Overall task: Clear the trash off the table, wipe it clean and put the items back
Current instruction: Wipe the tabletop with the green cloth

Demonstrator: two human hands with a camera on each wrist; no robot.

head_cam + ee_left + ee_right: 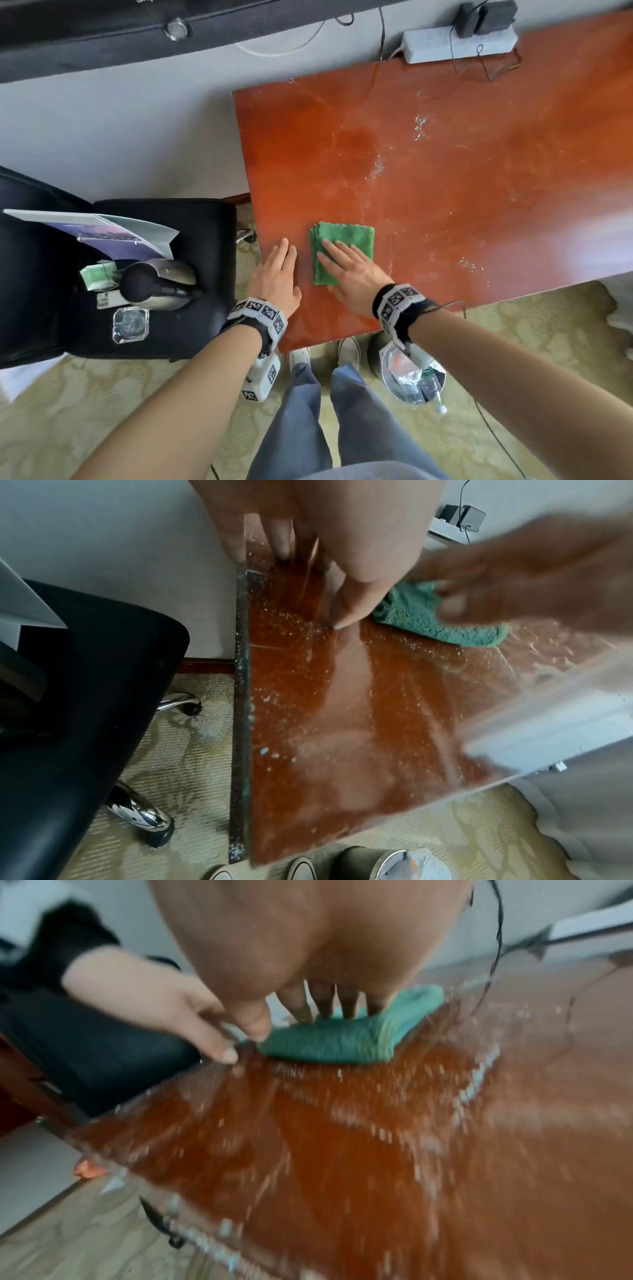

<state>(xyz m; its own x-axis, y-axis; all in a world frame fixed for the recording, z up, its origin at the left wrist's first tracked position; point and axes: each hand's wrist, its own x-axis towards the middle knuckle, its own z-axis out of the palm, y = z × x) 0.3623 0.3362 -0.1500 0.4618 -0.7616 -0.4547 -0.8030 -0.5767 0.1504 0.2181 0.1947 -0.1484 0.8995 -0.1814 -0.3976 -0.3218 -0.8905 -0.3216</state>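
A folded green cloth (pixel 346 240) lies on the reddish-brown glossy table (pixel 479 171) near its front left corner. My right hand (pixel 346 267) presses flat on the cloth with straight fingers; the right wrist view shows the cloth (pixel 342 1042) under my fingertips (pixel 349 1007). My left hand (pixel 277 270) rests flat on the table at its left edge, just left of the cloth, fingers straight. In the left wrist view the cloth (pixel 428 615) sits to the right of my left fingers (pixel 346 607). White crumbs and streaks (pixel 376 168) dot the tabletop.
A black chair (pixel 137 274) left of the table carries a booklet (pixel 113 233), a kettle (pixel 161 284), a green pack (pixel 97 274) and a glass ashtray (pixel 131 323). A lined trash bin (pixel 411 377) with bottles stands by my feet. A power strip (pixel 459 44) lies at the table's far edge.
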